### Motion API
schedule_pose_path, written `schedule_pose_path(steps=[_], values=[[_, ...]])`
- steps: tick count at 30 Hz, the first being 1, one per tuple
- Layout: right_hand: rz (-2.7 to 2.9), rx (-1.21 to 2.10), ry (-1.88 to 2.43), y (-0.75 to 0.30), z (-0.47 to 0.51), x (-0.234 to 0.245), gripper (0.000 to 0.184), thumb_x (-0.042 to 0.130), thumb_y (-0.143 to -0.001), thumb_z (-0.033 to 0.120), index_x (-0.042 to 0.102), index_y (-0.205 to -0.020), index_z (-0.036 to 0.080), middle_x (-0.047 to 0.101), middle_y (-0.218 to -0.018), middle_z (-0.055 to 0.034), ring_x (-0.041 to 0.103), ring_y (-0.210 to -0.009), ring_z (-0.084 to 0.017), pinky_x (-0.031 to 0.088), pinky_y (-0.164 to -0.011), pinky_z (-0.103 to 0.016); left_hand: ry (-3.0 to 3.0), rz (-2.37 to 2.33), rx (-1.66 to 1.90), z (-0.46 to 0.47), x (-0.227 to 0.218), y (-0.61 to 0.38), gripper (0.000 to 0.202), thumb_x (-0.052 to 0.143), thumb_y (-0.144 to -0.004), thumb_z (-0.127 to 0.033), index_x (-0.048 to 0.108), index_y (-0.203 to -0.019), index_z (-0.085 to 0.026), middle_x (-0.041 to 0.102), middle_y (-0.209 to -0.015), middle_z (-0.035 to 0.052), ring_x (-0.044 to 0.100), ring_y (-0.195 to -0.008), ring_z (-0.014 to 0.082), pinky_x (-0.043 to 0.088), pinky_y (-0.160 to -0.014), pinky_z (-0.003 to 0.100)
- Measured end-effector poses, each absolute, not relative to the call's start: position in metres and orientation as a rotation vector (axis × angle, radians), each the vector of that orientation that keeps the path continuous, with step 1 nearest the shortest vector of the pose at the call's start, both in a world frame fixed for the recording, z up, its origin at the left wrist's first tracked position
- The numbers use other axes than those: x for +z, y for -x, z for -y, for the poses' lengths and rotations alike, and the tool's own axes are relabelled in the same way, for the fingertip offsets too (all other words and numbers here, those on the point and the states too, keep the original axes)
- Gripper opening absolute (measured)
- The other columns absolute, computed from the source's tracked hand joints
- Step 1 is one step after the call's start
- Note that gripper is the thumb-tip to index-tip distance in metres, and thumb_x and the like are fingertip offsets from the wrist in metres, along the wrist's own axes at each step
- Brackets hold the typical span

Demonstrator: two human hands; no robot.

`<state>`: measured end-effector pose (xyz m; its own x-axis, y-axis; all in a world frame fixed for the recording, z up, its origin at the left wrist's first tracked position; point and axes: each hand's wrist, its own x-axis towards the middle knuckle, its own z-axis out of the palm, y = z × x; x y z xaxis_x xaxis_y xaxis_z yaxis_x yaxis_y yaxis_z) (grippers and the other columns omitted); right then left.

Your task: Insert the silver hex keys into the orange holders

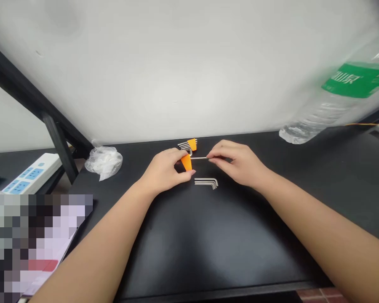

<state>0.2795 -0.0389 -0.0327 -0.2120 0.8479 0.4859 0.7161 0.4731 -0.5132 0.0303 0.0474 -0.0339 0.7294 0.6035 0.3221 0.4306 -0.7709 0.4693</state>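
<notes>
My left hand (pixel 169 170) grips an orange hex key holder (pixel 186 163) between thumb and fingers, above the black desk. From the right, my right hand (pixel 235 162) pinches the end of a thin silver hex key (pixel 198 158). The key's other end meets the holder; whether it sits inside a hole is too small to tell. Just below the hands, several loose L-shaped hex keys (pixel 206 182) lie side by side on the desk. Behind my left fingers rests a second orange holder (pixel 192 144) with several hex keys through it.
A crumpled clear plastic bag (pixel 104 162) lies at the left of the black desk (pixel 189 244). A large clear bottle with a green label (pixel 350 80) stands at the right by the white wall. White power strips (pixel 34 172) and a black metal frame (pixel 58 139) are at the left.
</notes>
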Motion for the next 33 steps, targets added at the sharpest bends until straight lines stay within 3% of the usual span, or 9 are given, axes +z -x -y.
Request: schedule_pose_path(steps=[13,21,27,33], values=[[2.143,0.029,1.353,-0.276,0.041,-0.032,0.027,0.050,-0.099,0.018,0.075,-0.107,0.027,0.066,-0.109,-0.0077,0.063,-0.085,-0.020,0.050,-0.073,-0.034,-2.622,-0.708,0.600,-0.046,-0.030,-0.031,0.025,0.073,-0.085,-0.040,0.069,-0.101,-0.022,0.069,-0.089,0.0024,0.062,-0.081,0.0194,0.048,-0.073,0.032],[2.087,0.229,1.256,-0.257,0.034,-0.036,0.018,0.051,-0.098,0.017,0.068,-0.099,0.024,0.067,-0.102,-0.0070,0.064,-0.091,-0.022,0.052,-0.080,-0.035,-2.607,-0.681,0.611,-0.041,-0.029,-0.036,0.026,0.073,-0.084,-0.039,0.069,-0.103,-0.022,0.069,-0.091,0.0022,0.063,-0.081,0.0187,0.046,-0.072,0.030],[1.967,0.326,1.207,-0.249,0.032,-0.036,0.013,0.056,-0.094,0.013,0.063,-0.094,0.024,0.067,-0.100,-0.0063,0.063,-0.088,-0.022,0.052,-0.078,-0.036,-2.578,-0.707,0.582,-0.040,-0.027,-0.040,0.021,0.072,-0.084,-0.041,0.063,-0.087,-0.022,0.066,-0.080,-0.0004,0.059,-0.071,0.0160,0.042,-0.064,0.027],[2.125,0.411,1.371,-0.265,0.037,-0.029,0.008,0.061,-0.090,0.017,0.066,-0.094,0.022,0.066,-0.094,-0.0047,0.061,-0.081,-0.019,0.049,-0.073,-0.033,-2.528,-0.793,0.606,-0.042,-0.029,-0.038,0.022,0.072,-0.083,-0.040,0.067,-0.094,-0.022,0.069,-0.086,-0.0001,0.061,-0.073,0.0161,0.045,-0.067,0.028]])
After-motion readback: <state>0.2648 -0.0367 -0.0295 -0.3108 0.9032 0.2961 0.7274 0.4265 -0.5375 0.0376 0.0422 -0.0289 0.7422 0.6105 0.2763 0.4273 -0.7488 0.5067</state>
